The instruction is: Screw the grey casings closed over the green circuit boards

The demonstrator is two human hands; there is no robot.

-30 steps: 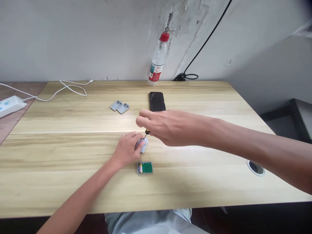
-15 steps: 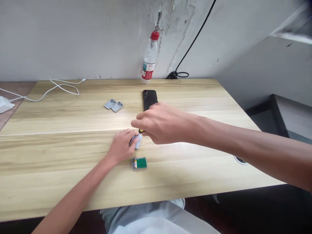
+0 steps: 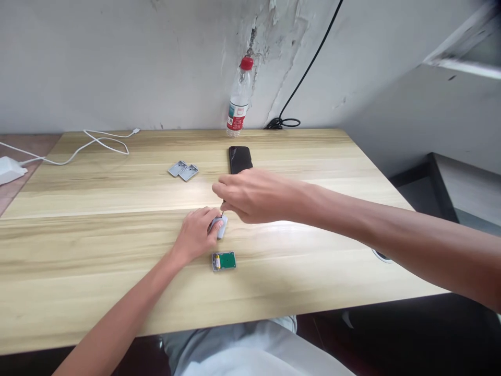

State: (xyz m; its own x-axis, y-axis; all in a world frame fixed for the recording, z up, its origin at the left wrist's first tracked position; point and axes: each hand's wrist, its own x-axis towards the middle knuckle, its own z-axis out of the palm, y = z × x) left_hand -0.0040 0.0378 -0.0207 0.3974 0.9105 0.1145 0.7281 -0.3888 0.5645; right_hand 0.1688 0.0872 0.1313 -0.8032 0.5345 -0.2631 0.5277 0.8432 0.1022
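Head cam, only view. Versus half a second back, my right hand (image 3: 254, 196) sits slightly higher and the dark handle of the small screwdriver (image 3: 223, 210) no longer shows; only its thin metal shaft pokes out below the hand, pointing down. Right fingers (image 3: 230, 204) are closed narrow around the driver. Its tip is at the top end of the grey plastic case (image 3: 222, 231), though contact is too small to confirm. The case is pinned on the tabletop (image 3: 97, 292) under my left hand (image 3: 194, 236), fingers curled over it and hiding part of it. Just below lies an opened device base (image 3: 224, 261) holding a green circuit board and a battery, close to the case but not touching either hand. Further up, two grey covers (image 3: 183, 170) lie side by side, left of a black smartphone (image 3: 240, 159), with the right hand just below the phone. Back at the wall: a plastic bottle (image 3: 238, 102) with a red cap and a coiled black cable (image 3: 282, 123). At left, a white cable (image 3: 90, 149) runs to a white power strip (image 3: 10, 169).
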